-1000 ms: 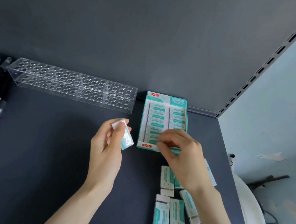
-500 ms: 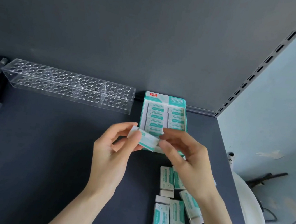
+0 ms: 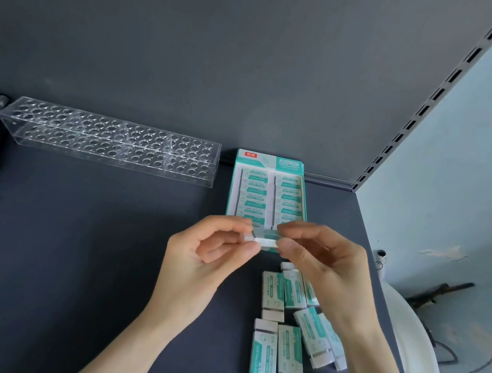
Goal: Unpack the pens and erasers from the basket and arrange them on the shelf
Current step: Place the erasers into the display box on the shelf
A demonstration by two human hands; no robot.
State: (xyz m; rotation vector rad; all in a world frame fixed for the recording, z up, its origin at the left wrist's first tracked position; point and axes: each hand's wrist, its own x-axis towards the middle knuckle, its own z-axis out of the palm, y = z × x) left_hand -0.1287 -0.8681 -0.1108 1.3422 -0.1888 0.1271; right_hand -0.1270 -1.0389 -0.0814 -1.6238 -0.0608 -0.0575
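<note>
A dark grey shelf [image 3: 72, 257] with a matching back panel carries an open teal-and-white eraser box [image 3: 270, 162] at the rear. Just in front of the box, raised off the shelf, one small eraser [image 3: 266, 243] is held crosswise between both hands. The left hand [image 3: 206, 262] pinches its left end and the right hand [image 3: 328, 266] its right end. The fingers [image 3: 290, 244] are curled close, so only the eraser's middle shows. It looks light and stiff enough to hold by its ends, and its paper sleeve is probably smooth. A grip on the short ends or long sides should serve. Loose erasers [image 3: 291, 358] lie nearer than the box, and a clear pen holder [image 3: 109, 143] stands to its left.
</note>
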